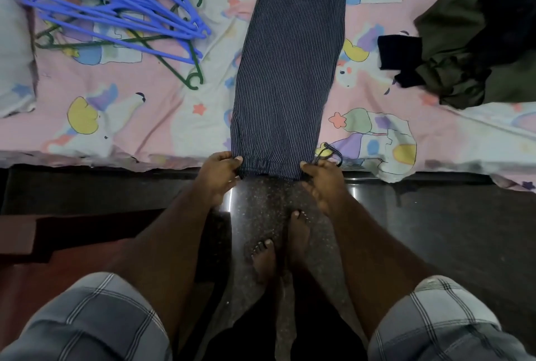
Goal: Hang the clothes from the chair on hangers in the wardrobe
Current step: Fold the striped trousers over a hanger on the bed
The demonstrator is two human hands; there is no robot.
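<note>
Dark blue pinstriped trousers (287, 70) lie folded lengthwise on the bed, the waistband at the near edge. My left hand (219, 176) pinches the left corner of the waistband. The right corner is pinched by my right hand (323, 183), beside the loose drawstring (330, 153). A pile of blue hangers (121, 6) with green hangers (174, 61) under it lies at the far left of the bed. The wardrobe and the chair are out of view.
The bed carries a pink cartoon-print sheet (130, 117). A heap of dark green and black clothes (470, 50) lies at the right. A dark bed frame edge (101, 183) runs across. My bare feet (278, 244) stand on a speckled dark floor.
</note>
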